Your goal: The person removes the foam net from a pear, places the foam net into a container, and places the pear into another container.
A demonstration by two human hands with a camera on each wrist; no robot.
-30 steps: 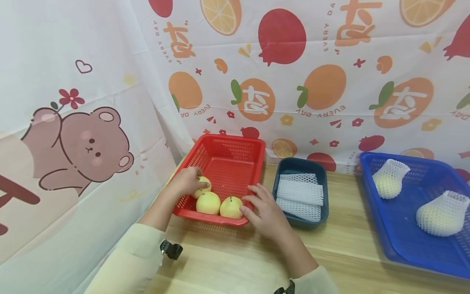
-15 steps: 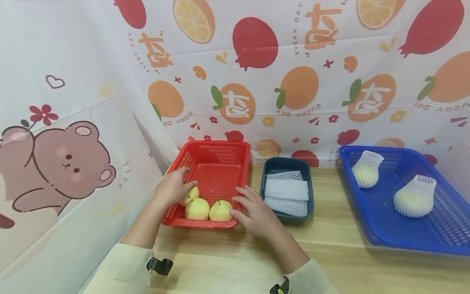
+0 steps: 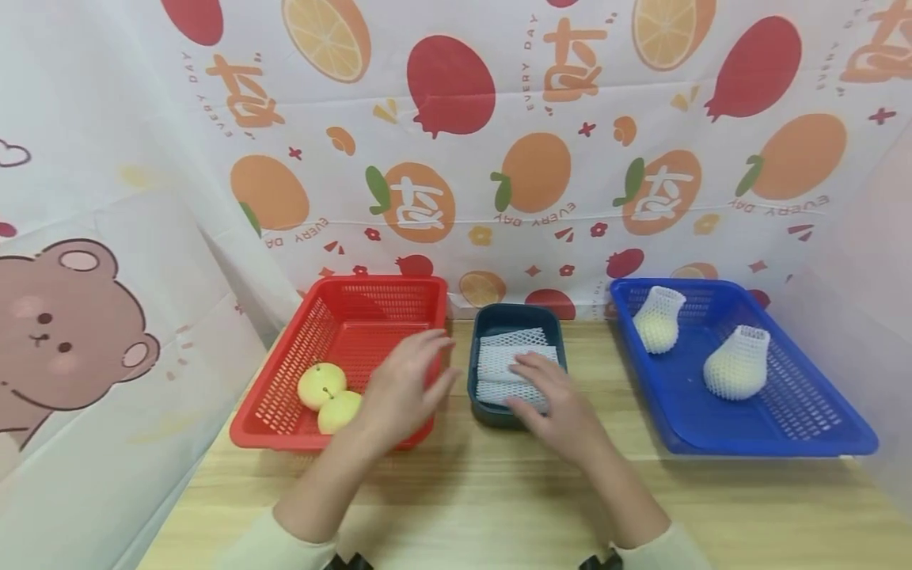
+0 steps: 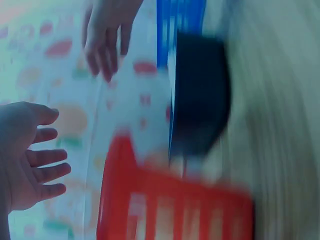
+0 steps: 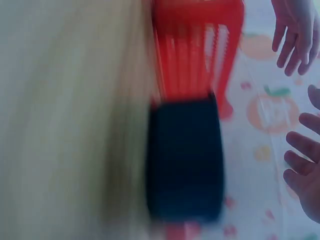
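Note:
My left hand (image 3: 402, 392) is over the right side of the red basket (image 3: 274, 380), fingers loosely spread and holding nothing. Two round pale-yellow fruits with stems, perhaps pears, show in that basket: one fruit (image 3: 322, 385) behind the other fruit (image 3: 339, 412). The left hand and forearm cover the basket's front right corner. Over the right front of the small dark tray (image 3: 479, 356) hovers my right hand (image 3: 563, 412), its fingers relaxed and apart. White foam net sleeves (image 3: 499, 364) lie in that tray. Both wrist views are blurred, but show the hands' fingers extended and bare.
To the right stands a blue basket (image 3: 684, 427) with two net-wrapped fruits, one wrapped fruit (image 3: 659, 321) at its back left and another wrapped fruit (image 3: 737, 364) nearer its middle. A printed cloth (image 3: 456, 198) hangs behind the wooden table (image 3: 484, 491).
My left hand has let go of the back-left fruit and moved right. My right hand has left the red basket's right edge for the dark tray. The head view has turned right.

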